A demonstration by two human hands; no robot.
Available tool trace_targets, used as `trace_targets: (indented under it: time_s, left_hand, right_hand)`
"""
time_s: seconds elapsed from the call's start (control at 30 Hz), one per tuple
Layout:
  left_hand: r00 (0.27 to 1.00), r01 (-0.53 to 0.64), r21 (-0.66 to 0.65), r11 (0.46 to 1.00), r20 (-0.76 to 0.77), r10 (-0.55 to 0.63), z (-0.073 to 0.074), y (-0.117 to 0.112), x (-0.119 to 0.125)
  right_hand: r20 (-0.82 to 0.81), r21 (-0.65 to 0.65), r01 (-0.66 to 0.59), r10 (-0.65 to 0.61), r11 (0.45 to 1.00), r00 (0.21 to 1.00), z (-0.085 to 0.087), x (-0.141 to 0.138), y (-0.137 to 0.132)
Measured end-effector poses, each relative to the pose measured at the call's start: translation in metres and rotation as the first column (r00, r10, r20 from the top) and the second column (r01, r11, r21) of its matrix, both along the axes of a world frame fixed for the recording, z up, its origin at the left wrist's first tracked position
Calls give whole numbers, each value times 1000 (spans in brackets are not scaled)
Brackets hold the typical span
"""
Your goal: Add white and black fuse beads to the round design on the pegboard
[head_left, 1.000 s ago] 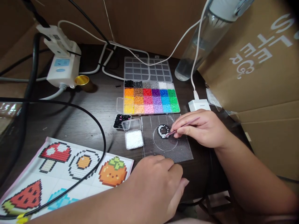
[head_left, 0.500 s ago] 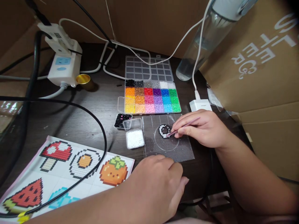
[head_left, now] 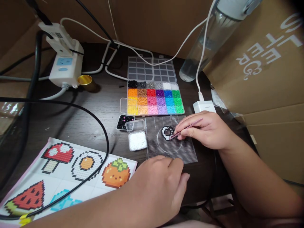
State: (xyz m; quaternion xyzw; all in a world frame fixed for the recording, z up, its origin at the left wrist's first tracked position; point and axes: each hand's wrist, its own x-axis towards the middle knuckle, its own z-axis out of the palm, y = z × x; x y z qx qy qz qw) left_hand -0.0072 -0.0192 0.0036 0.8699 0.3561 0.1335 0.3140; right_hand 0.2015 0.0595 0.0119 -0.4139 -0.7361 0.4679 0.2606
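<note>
My right hand [head_left: 201, 129] is closed in a pinch on pink tweezers [head_left: 187, 128]. Their tips touch or hover just over a ring of black and white beads [head_left: 167, 134] on a clear pegboard [head_left: 152, 152]; at this size I cannot tell whether a bead sits between them. A round outline on the board surrounds the beads. Near the board's front edge, my left hand [head_left: 161, 186] is curled with its knuckles up and thumb apart; its fingertips are hidden underneath. Left of the board are a small box of white beads [head_left: 137, 141] and one of mostly black beads [head_left: 124, 121].
Behind the board stands a sorted bead case [head_left: 155, 98] with its lid open. A pattern sheet [head_left: 64, 180] lies front left under a black cable [head_left: 95, 117]. Around are a power strip [head_left: 65, 66], gold cup [head_left: 85, 81], water bottle [head_left: 199, 47], white charger [head_left: 204, 107] and cardboard walls [head_left: 268, 95].
The view has shifted very slightly. My left hand has moved a little towards the left; my right hand and the tweezers stay over the bead ring.
</note>
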Motion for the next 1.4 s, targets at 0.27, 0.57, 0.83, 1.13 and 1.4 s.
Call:
trace_targets:
  time_s: [0.27, 0.57, 0.83, 1.13, 1.4]
  left_hand:
    - [992, -126, -153, 980, -12, 125, -1, -3, -1]
    - [888, -336, -571, 749, 72, 453, 10, 6, 0]
    - [849, -264, -763, 589, 107, 518, 9, 15, -1]
    - [831, -173, -911, 375, 69, 552, 15, 30, -1]
    - [794, -29, -968, 249, 129, 595, 9, 32, -1]
  right_hand:
    - [-5, 22, -21, 21, 1000, 1000, -1, 0, 0]
    - [11, 48, -16, 16, 999, 1000, 0, 1, 2]
    - [-14, 27, -35, 36, 999, 999, 1, 1, 1]
    - [-41, 44, -53, 54, 998, 998, 0, 2, 2]
    - [-8, 80, -59, 60, 995, 998, 1, 3, 3]
